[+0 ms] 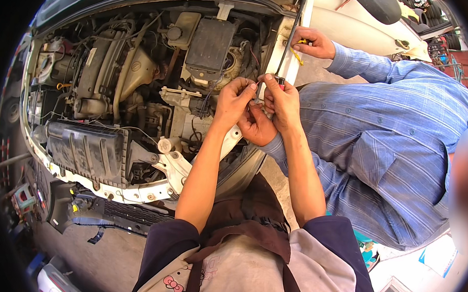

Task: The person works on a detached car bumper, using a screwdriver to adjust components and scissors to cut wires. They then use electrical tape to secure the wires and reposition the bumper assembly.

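Note:
My left hand (231, 104) and my right hand (284, 109) meet at the right edge of the engine bay, fingers closed around small parts I cannot make out. A red-and-black item (281, 82) shows behind my right fingertips, by the lower part of a long black rod (288, 45). A co-worker's hand (256, 127) reaches in just below and between mine, its fingertips close to the same parts. The co-worker's other hand (310, 42) is higher up by the rod, with a yellow item (298, 58) at its fingers.
The engine bay (151, 98) of a white car fills the left, with a black box (86, 147) at its front. A detached grille piece (122, 217) lies below. The co-worker in a blue shirt (384, 150) is close on my right, beside a white panel (359, 25).

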`<state>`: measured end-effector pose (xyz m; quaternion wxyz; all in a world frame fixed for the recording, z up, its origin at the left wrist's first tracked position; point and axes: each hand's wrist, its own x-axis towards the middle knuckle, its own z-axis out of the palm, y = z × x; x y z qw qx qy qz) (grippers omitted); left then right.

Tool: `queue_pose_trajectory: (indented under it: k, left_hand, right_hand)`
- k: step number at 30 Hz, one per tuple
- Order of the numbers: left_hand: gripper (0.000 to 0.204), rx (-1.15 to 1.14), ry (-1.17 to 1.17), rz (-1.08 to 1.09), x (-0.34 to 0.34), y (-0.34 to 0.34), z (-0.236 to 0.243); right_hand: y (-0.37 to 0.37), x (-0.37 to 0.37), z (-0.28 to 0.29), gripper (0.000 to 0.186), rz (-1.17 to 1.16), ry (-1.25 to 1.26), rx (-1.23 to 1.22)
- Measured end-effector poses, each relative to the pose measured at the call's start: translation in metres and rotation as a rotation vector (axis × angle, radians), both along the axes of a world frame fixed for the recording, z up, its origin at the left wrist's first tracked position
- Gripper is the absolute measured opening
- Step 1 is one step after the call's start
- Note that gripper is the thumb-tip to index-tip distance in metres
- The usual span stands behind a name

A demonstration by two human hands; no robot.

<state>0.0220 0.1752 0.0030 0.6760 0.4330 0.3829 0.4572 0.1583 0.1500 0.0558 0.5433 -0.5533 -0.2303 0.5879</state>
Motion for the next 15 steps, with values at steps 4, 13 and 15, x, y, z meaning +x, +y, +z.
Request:
queue_pose_trajectory:
  k: [4,13,15]
  left_hand:
    - [0.023,0.023,0.034,-0.001,-0.001,0.001,0.0]
    - [0.023,0.022,0.03,-0.039,-0.003,0.001,-0.002]
    - [0.022,0.006,0.002,-0.036,-0.004,0.001,-0.001]
  right_hand:
    - [0.0,-0.003,-0.004,0.018,-0.013,-0.067,0.03]
    - [0.002,-0.01,-0.004,0.024,0.0,-0.35,0.088]
    - [-0.001,-0.005,0.001,0.031,-0.002,-0.191,0.029]
